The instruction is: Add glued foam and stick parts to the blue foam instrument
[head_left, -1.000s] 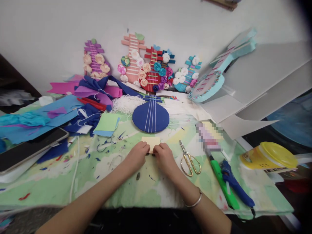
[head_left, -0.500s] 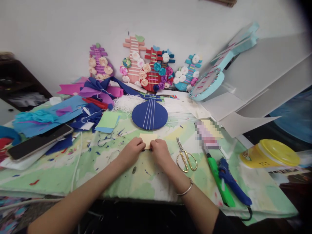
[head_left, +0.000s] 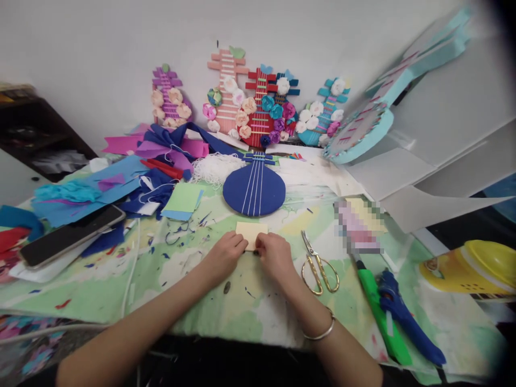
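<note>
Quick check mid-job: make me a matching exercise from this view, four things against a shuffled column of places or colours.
1. Paper card
2. Scissors
3. Phone
4. Lute-shaped piece

A. Gold-handled
B. Deep blue, just beyond the card
C. Touched by the left hand and right hand
D. Black-faced, on the picture's left side

Pairs: 1-C, 2-A, 3-D, 4-B

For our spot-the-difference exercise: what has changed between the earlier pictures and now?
The view shifted, so the yellow tub sits farther right in frame. Nothing was visibly taken or let go: left hand and right hand still hold the yellow paper. The scissors and blue lute stayed put.
</note>
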`<state>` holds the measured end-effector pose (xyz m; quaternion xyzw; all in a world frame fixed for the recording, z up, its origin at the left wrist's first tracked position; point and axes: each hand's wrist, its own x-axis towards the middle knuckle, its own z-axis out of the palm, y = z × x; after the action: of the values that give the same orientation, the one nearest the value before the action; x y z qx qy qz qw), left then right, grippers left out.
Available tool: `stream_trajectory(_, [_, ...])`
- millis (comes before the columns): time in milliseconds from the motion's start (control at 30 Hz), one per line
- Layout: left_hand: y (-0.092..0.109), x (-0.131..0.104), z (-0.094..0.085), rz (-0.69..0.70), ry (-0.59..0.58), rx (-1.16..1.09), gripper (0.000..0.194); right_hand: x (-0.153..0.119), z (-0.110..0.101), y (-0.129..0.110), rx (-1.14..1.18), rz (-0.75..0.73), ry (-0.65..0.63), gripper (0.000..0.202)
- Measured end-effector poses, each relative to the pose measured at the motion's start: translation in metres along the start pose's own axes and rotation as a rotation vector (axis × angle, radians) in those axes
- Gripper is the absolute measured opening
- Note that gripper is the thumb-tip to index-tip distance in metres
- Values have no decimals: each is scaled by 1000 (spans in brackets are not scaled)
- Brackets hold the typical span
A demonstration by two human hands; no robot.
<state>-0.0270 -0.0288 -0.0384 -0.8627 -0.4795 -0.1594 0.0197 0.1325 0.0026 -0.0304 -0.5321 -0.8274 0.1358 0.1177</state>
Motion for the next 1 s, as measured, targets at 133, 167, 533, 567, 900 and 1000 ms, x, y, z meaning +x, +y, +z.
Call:
stream_trajectory(133, [-6, 4, 0, -50, -28, -71, 25, 3, -1, 1, 41, 76, 10, 5])
stream_trajectory(167, [-7, 4, 0, -69, -29, -95, 25, 5, -2, 2, 54, 94, -11, 4])
stream_trajectory(533, [-6, -6, 2, -196, 163, -226, 22, 20, -16, -3, -31, 207, -151, 11])
stream_trajectory(567, [-7, -6, 2, -198, 172, -254, 21, 21, -17, -4, -50, 216, -153, 15])
stream_trajectory(900, [-10, 5, 0, -244, 98, -319, 21, 40, -19, -6, -137, 285, -247, 28])
stream_trajectory(1000, [-11, 9, 1, -312, 84, -333, 21, 44, -19, -6, -127, 292, -271, 31])
